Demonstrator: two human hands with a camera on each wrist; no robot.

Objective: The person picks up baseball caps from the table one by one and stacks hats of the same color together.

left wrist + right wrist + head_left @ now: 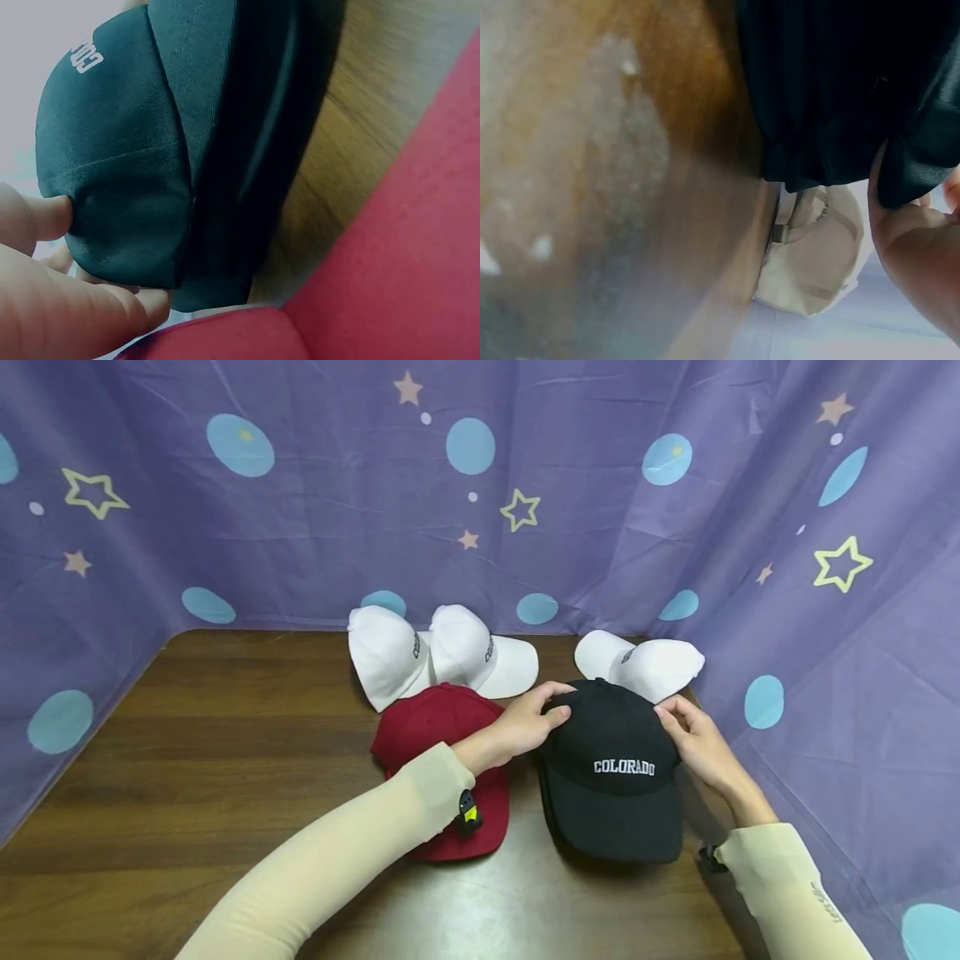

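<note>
A black cap (613,735) with white COLORADO lettering sits at the right of the table, its brim toward me. Another dark brim edge (551,810) shows under its left side, and the left wrist view shows dark layers (262,112) beneath the top cap. My left hand (528,722) pinches the back left of the crown between thumb and fingers. On the other side, my right hand (697,739) pinches the cap's back right edge. A red cap (442,727) lies just left of the black one, partly hidden under my left forearm.
Two white caps, one at the far left (382,656) and one overlapping it (461,643), stand at the back near the curtain. A third white cap (660,667) lies behind the black cap. A purple curtain (337,527) borders the wooden table (225,760).
</note>
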